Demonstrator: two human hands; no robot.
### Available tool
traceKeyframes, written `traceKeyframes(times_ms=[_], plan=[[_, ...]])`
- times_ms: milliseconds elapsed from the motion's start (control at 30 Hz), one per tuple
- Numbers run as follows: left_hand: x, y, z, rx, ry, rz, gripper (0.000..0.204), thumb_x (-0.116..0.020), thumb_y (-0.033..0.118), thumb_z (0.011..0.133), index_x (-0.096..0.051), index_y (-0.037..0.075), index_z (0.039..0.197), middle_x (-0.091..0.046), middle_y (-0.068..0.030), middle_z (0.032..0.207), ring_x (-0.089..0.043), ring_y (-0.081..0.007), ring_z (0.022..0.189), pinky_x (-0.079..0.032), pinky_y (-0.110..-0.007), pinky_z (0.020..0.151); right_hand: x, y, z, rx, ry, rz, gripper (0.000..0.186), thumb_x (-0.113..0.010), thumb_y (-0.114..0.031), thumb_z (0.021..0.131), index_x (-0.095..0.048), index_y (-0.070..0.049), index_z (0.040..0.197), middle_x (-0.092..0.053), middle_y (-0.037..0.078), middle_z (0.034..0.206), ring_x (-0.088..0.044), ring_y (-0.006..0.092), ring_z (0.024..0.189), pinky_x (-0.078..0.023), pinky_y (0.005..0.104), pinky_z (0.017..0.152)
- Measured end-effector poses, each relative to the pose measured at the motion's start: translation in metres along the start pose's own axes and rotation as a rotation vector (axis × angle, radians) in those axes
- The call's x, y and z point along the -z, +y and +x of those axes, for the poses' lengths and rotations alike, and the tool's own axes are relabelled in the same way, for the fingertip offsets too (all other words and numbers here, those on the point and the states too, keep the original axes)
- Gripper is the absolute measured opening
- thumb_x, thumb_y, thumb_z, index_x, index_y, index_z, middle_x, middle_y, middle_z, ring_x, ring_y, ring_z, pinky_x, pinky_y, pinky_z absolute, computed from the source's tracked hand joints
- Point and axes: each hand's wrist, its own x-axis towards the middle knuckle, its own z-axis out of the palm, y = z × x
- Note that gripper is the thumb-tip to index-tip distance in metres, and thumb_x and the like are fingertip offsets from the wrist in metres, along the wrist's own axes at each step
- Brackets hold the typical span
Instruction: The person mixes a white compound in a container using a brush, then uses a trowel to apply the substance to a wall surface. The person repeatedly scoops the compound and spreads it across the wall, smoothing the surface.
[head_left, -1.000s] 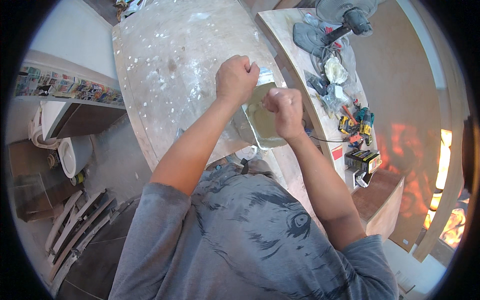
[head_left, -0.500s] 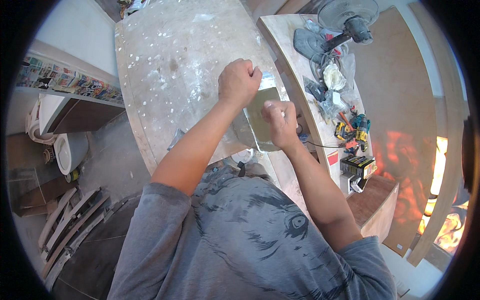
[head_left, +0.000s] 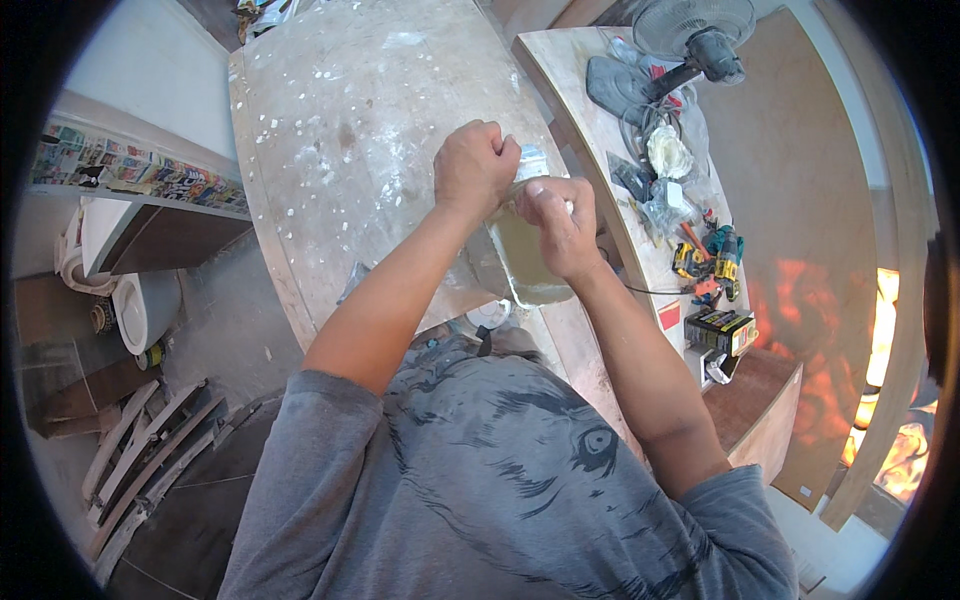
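A translucent rectangular tub [head_left: 543, 295], yellowish inside, is seen by the tabletop [head_left: 340, 150]'s right edge, partly hidden by the right hand [head_left: 562, 225]; like the left hand [head_left: 474, 166], it is clenched, around what cannot be told.

Left grip [head_left: 474, 168], right grip [head_left: 562, 225] curled, close together; forearms [head_left: 395, 290] outstretched.

Two hands [head_left: 472, 168] [head_left: 568, 228], one translucent container [head_left: 540, 294], one fan [head_left: 714, 55] and one black-and-yellow box [head_left: 718, 328] are visible.

Newsprint [head_left: 140, 174] and box [head_left: 720, 331] bear lettering; none legible.
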Motion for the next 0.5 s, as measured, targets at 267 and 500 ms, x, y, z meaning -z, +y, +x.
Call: traceKeyframes(times_ms=[267, 500], plan=[[-0.006, -0.005, -0.001, -0.111, 0.134, -0.06, 0.034, -0.069, 0.024, 0.088, -0.056, 0.0, 0.067, -0.059, -0.021, 0.071, -0.058, -0.0409, 0.067, -0.046, -0.05, 0.066, 0.011, -0.036, -0.028, -0.24, -0.098, -0.085, 0.044, -0.051, -0.023, 0.1, -0.045, -0.002, 0.061, -0.05, 0.002, 0.062, -0.044, 0.0096, 0.061, -0.034, 0.0291, 0.056], [0.001, 0.002, -0.001, -0.011, 0.026, -0.011, 0.031, -0.066, 0.025, 0.089, -0.058, 0.001, 0.07, -0.063, -0.0186, 0.082, -0.063, -0.0402, 0.08, -0.049, -0.052, 0.074, -0.003, -0.04, -0.005, 0.016, 0.003, -0.093, 0.04, -0.058, -0.025, 0.096, -0.059, 0.007, 0.071, -0.055, 0.011, 0.058, -0.051, 0.015, 0.058, -0.043, 0.0355, 0.057]])
